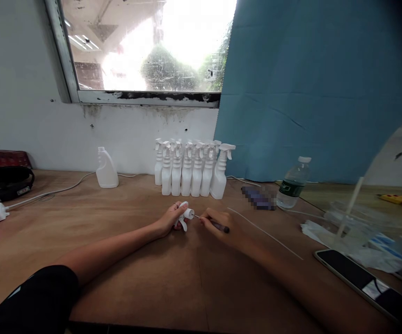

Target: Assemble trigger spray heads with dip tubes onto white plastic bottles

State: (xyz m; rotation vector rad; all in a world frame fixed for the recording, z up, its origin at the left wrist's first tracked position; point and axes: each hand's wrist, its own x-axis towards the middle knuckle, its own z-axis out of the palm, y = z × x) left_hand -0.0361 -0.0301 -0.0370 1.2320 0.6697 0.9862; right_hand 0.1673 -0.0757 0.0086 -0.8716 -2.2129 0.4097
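the wooden table (124,260) took up most of what i saw, so everything here goes off the row of white spray bottles (192,169) standing at the wall. up and to the right of that row hung a blue sheet (308,88), and up to the left was the window (145,46). left of the row, apart from it, stood one bottle with no trigger top (106,169). right of the row stood a clear water bottle (293,183), and much nearer me on that side a phone (357,278) lay flat with some clear plastic wrap (347,227) beyond it. a thin white tube (265,233) lay loose on the table, down and right of the row. just in front of the row, my left hand (169,220) was wrapped around a white trigger sprayer head (186,215), holding it off the wood. my right hand (218,221) pinched a dark thin tool (218,226), its tip touching the sprayer head.
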